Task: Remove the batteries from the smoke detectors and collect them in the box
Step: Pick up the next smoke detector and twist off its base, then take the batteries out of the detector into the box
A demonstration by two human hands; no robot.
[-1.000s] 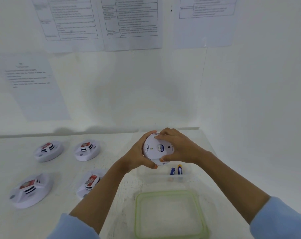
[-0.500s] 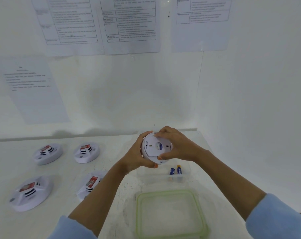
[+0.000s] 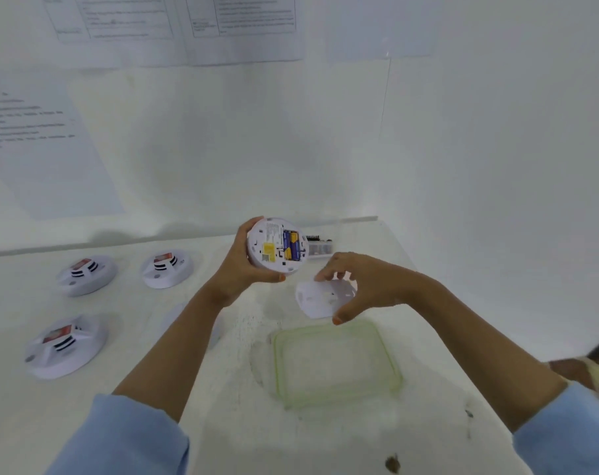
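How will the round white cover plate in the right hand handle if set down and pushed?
Probably light: the right hand holds the cover plate by its rim with just fingertips and thumb. Likely stiff plastic, since it looks flat with no sag. It is thin and flat, so it should slide on the table rather than roll or tip.

The white worktop [image 3: 236,416] carries three smoke detectors at the left: the far-left detector [image 3: 85,274] and the far-middle detector [image 3: 166,269] side by side, and the near detector [image 3: 65,346] closer in. A green-rimmed lid [image 3: 335,365] lies flat in the middle. A clear box [image 3: 320,250], its contents too blurred to tell, sits near the back edge.
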